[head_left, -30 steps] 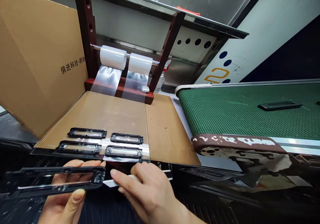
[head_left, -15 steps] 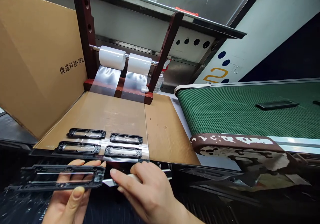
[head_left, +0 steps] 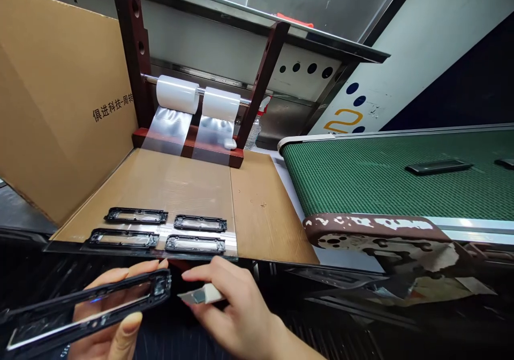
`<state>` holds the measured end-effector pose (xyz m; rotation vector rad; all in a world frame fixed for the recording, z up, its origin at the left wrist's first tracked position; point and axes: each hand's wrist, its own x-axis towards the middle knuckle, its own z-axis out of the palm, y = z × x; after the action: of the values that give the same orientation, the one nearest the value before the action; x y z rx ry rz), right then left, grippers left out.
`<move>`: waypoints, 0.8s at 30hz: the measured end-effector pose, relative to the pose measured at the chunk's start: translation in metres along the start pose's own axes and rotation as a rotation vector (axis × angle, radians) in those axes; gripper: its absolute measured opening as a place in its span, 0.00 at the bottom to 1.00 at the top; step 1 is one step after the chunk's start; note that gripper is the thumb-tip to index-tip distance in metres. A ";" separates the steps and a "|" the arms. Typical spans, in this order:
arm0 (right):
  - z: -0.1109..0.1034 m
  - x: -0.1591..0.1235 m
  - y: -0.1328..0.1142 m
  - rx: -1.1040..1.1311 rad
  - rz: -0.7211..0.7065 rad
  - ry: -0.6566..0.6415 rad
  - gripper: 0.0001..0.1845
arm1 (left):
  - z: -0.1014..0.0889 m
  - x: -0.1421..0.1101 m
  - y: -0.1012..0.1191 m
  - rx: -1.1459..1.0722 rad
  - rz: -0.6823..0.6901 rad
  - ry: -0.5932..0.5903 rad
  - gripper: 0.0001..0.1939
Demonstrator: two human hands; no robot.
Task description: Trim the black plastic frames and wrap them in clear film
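My left hand grips a long black plastic frame with a clear window, thumb below and fingers behind it. The frame is tilted, its right end higher. My right hand is closed around a white-handled utility knife, its blade pointing left towards the frame's right end, with a small gap between them. Beyond the hands, several similar black frames lie in two rows on clear film over a cardboard sheet.
Two film rolls hang on a rod behind the cardboard, near a spray bottle. To the right runs a green conveyor belt carrying a dark part. A tall cardboard panel stands at the left.
The held frame has tilted, its left end dropping and coming nearer. The knife has moved right, away from the frame's end, and its blade now shows more fully.
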<state>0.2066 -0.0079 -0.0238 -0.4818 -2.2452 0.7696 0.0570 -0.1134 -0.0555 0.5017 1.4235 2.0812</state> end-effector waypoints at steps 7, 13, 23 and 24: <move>0.005 0.013 -0.011 0.077 0.055 0.000 0.09 | 0.014 0.002 0.014 0.177 0.275 -0.042 0.15; 0.006 0.014 -0.011 0.010 0.057 -0.015 0.08 | 0.021 0.001 0.019 0.212 0.258 -0.061 0.14; 0.000 0.016 -0.016 0.083 0.071 -0.009 0.04 | 0.014 -0.005 0.007 0.019 0.084 -0.027 0.19; 0.000 0.016 -0.016 0.093 0.075 0.009 0.04 | 0.014 -0.005 0.007 0.019 0.077 -0.028 0.18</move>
<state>0.1941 -0.0117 -0.0053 -0.5260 -2.1827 0.9048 0.0674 -0.1085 -0.0442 0.5993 1.4296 2.1139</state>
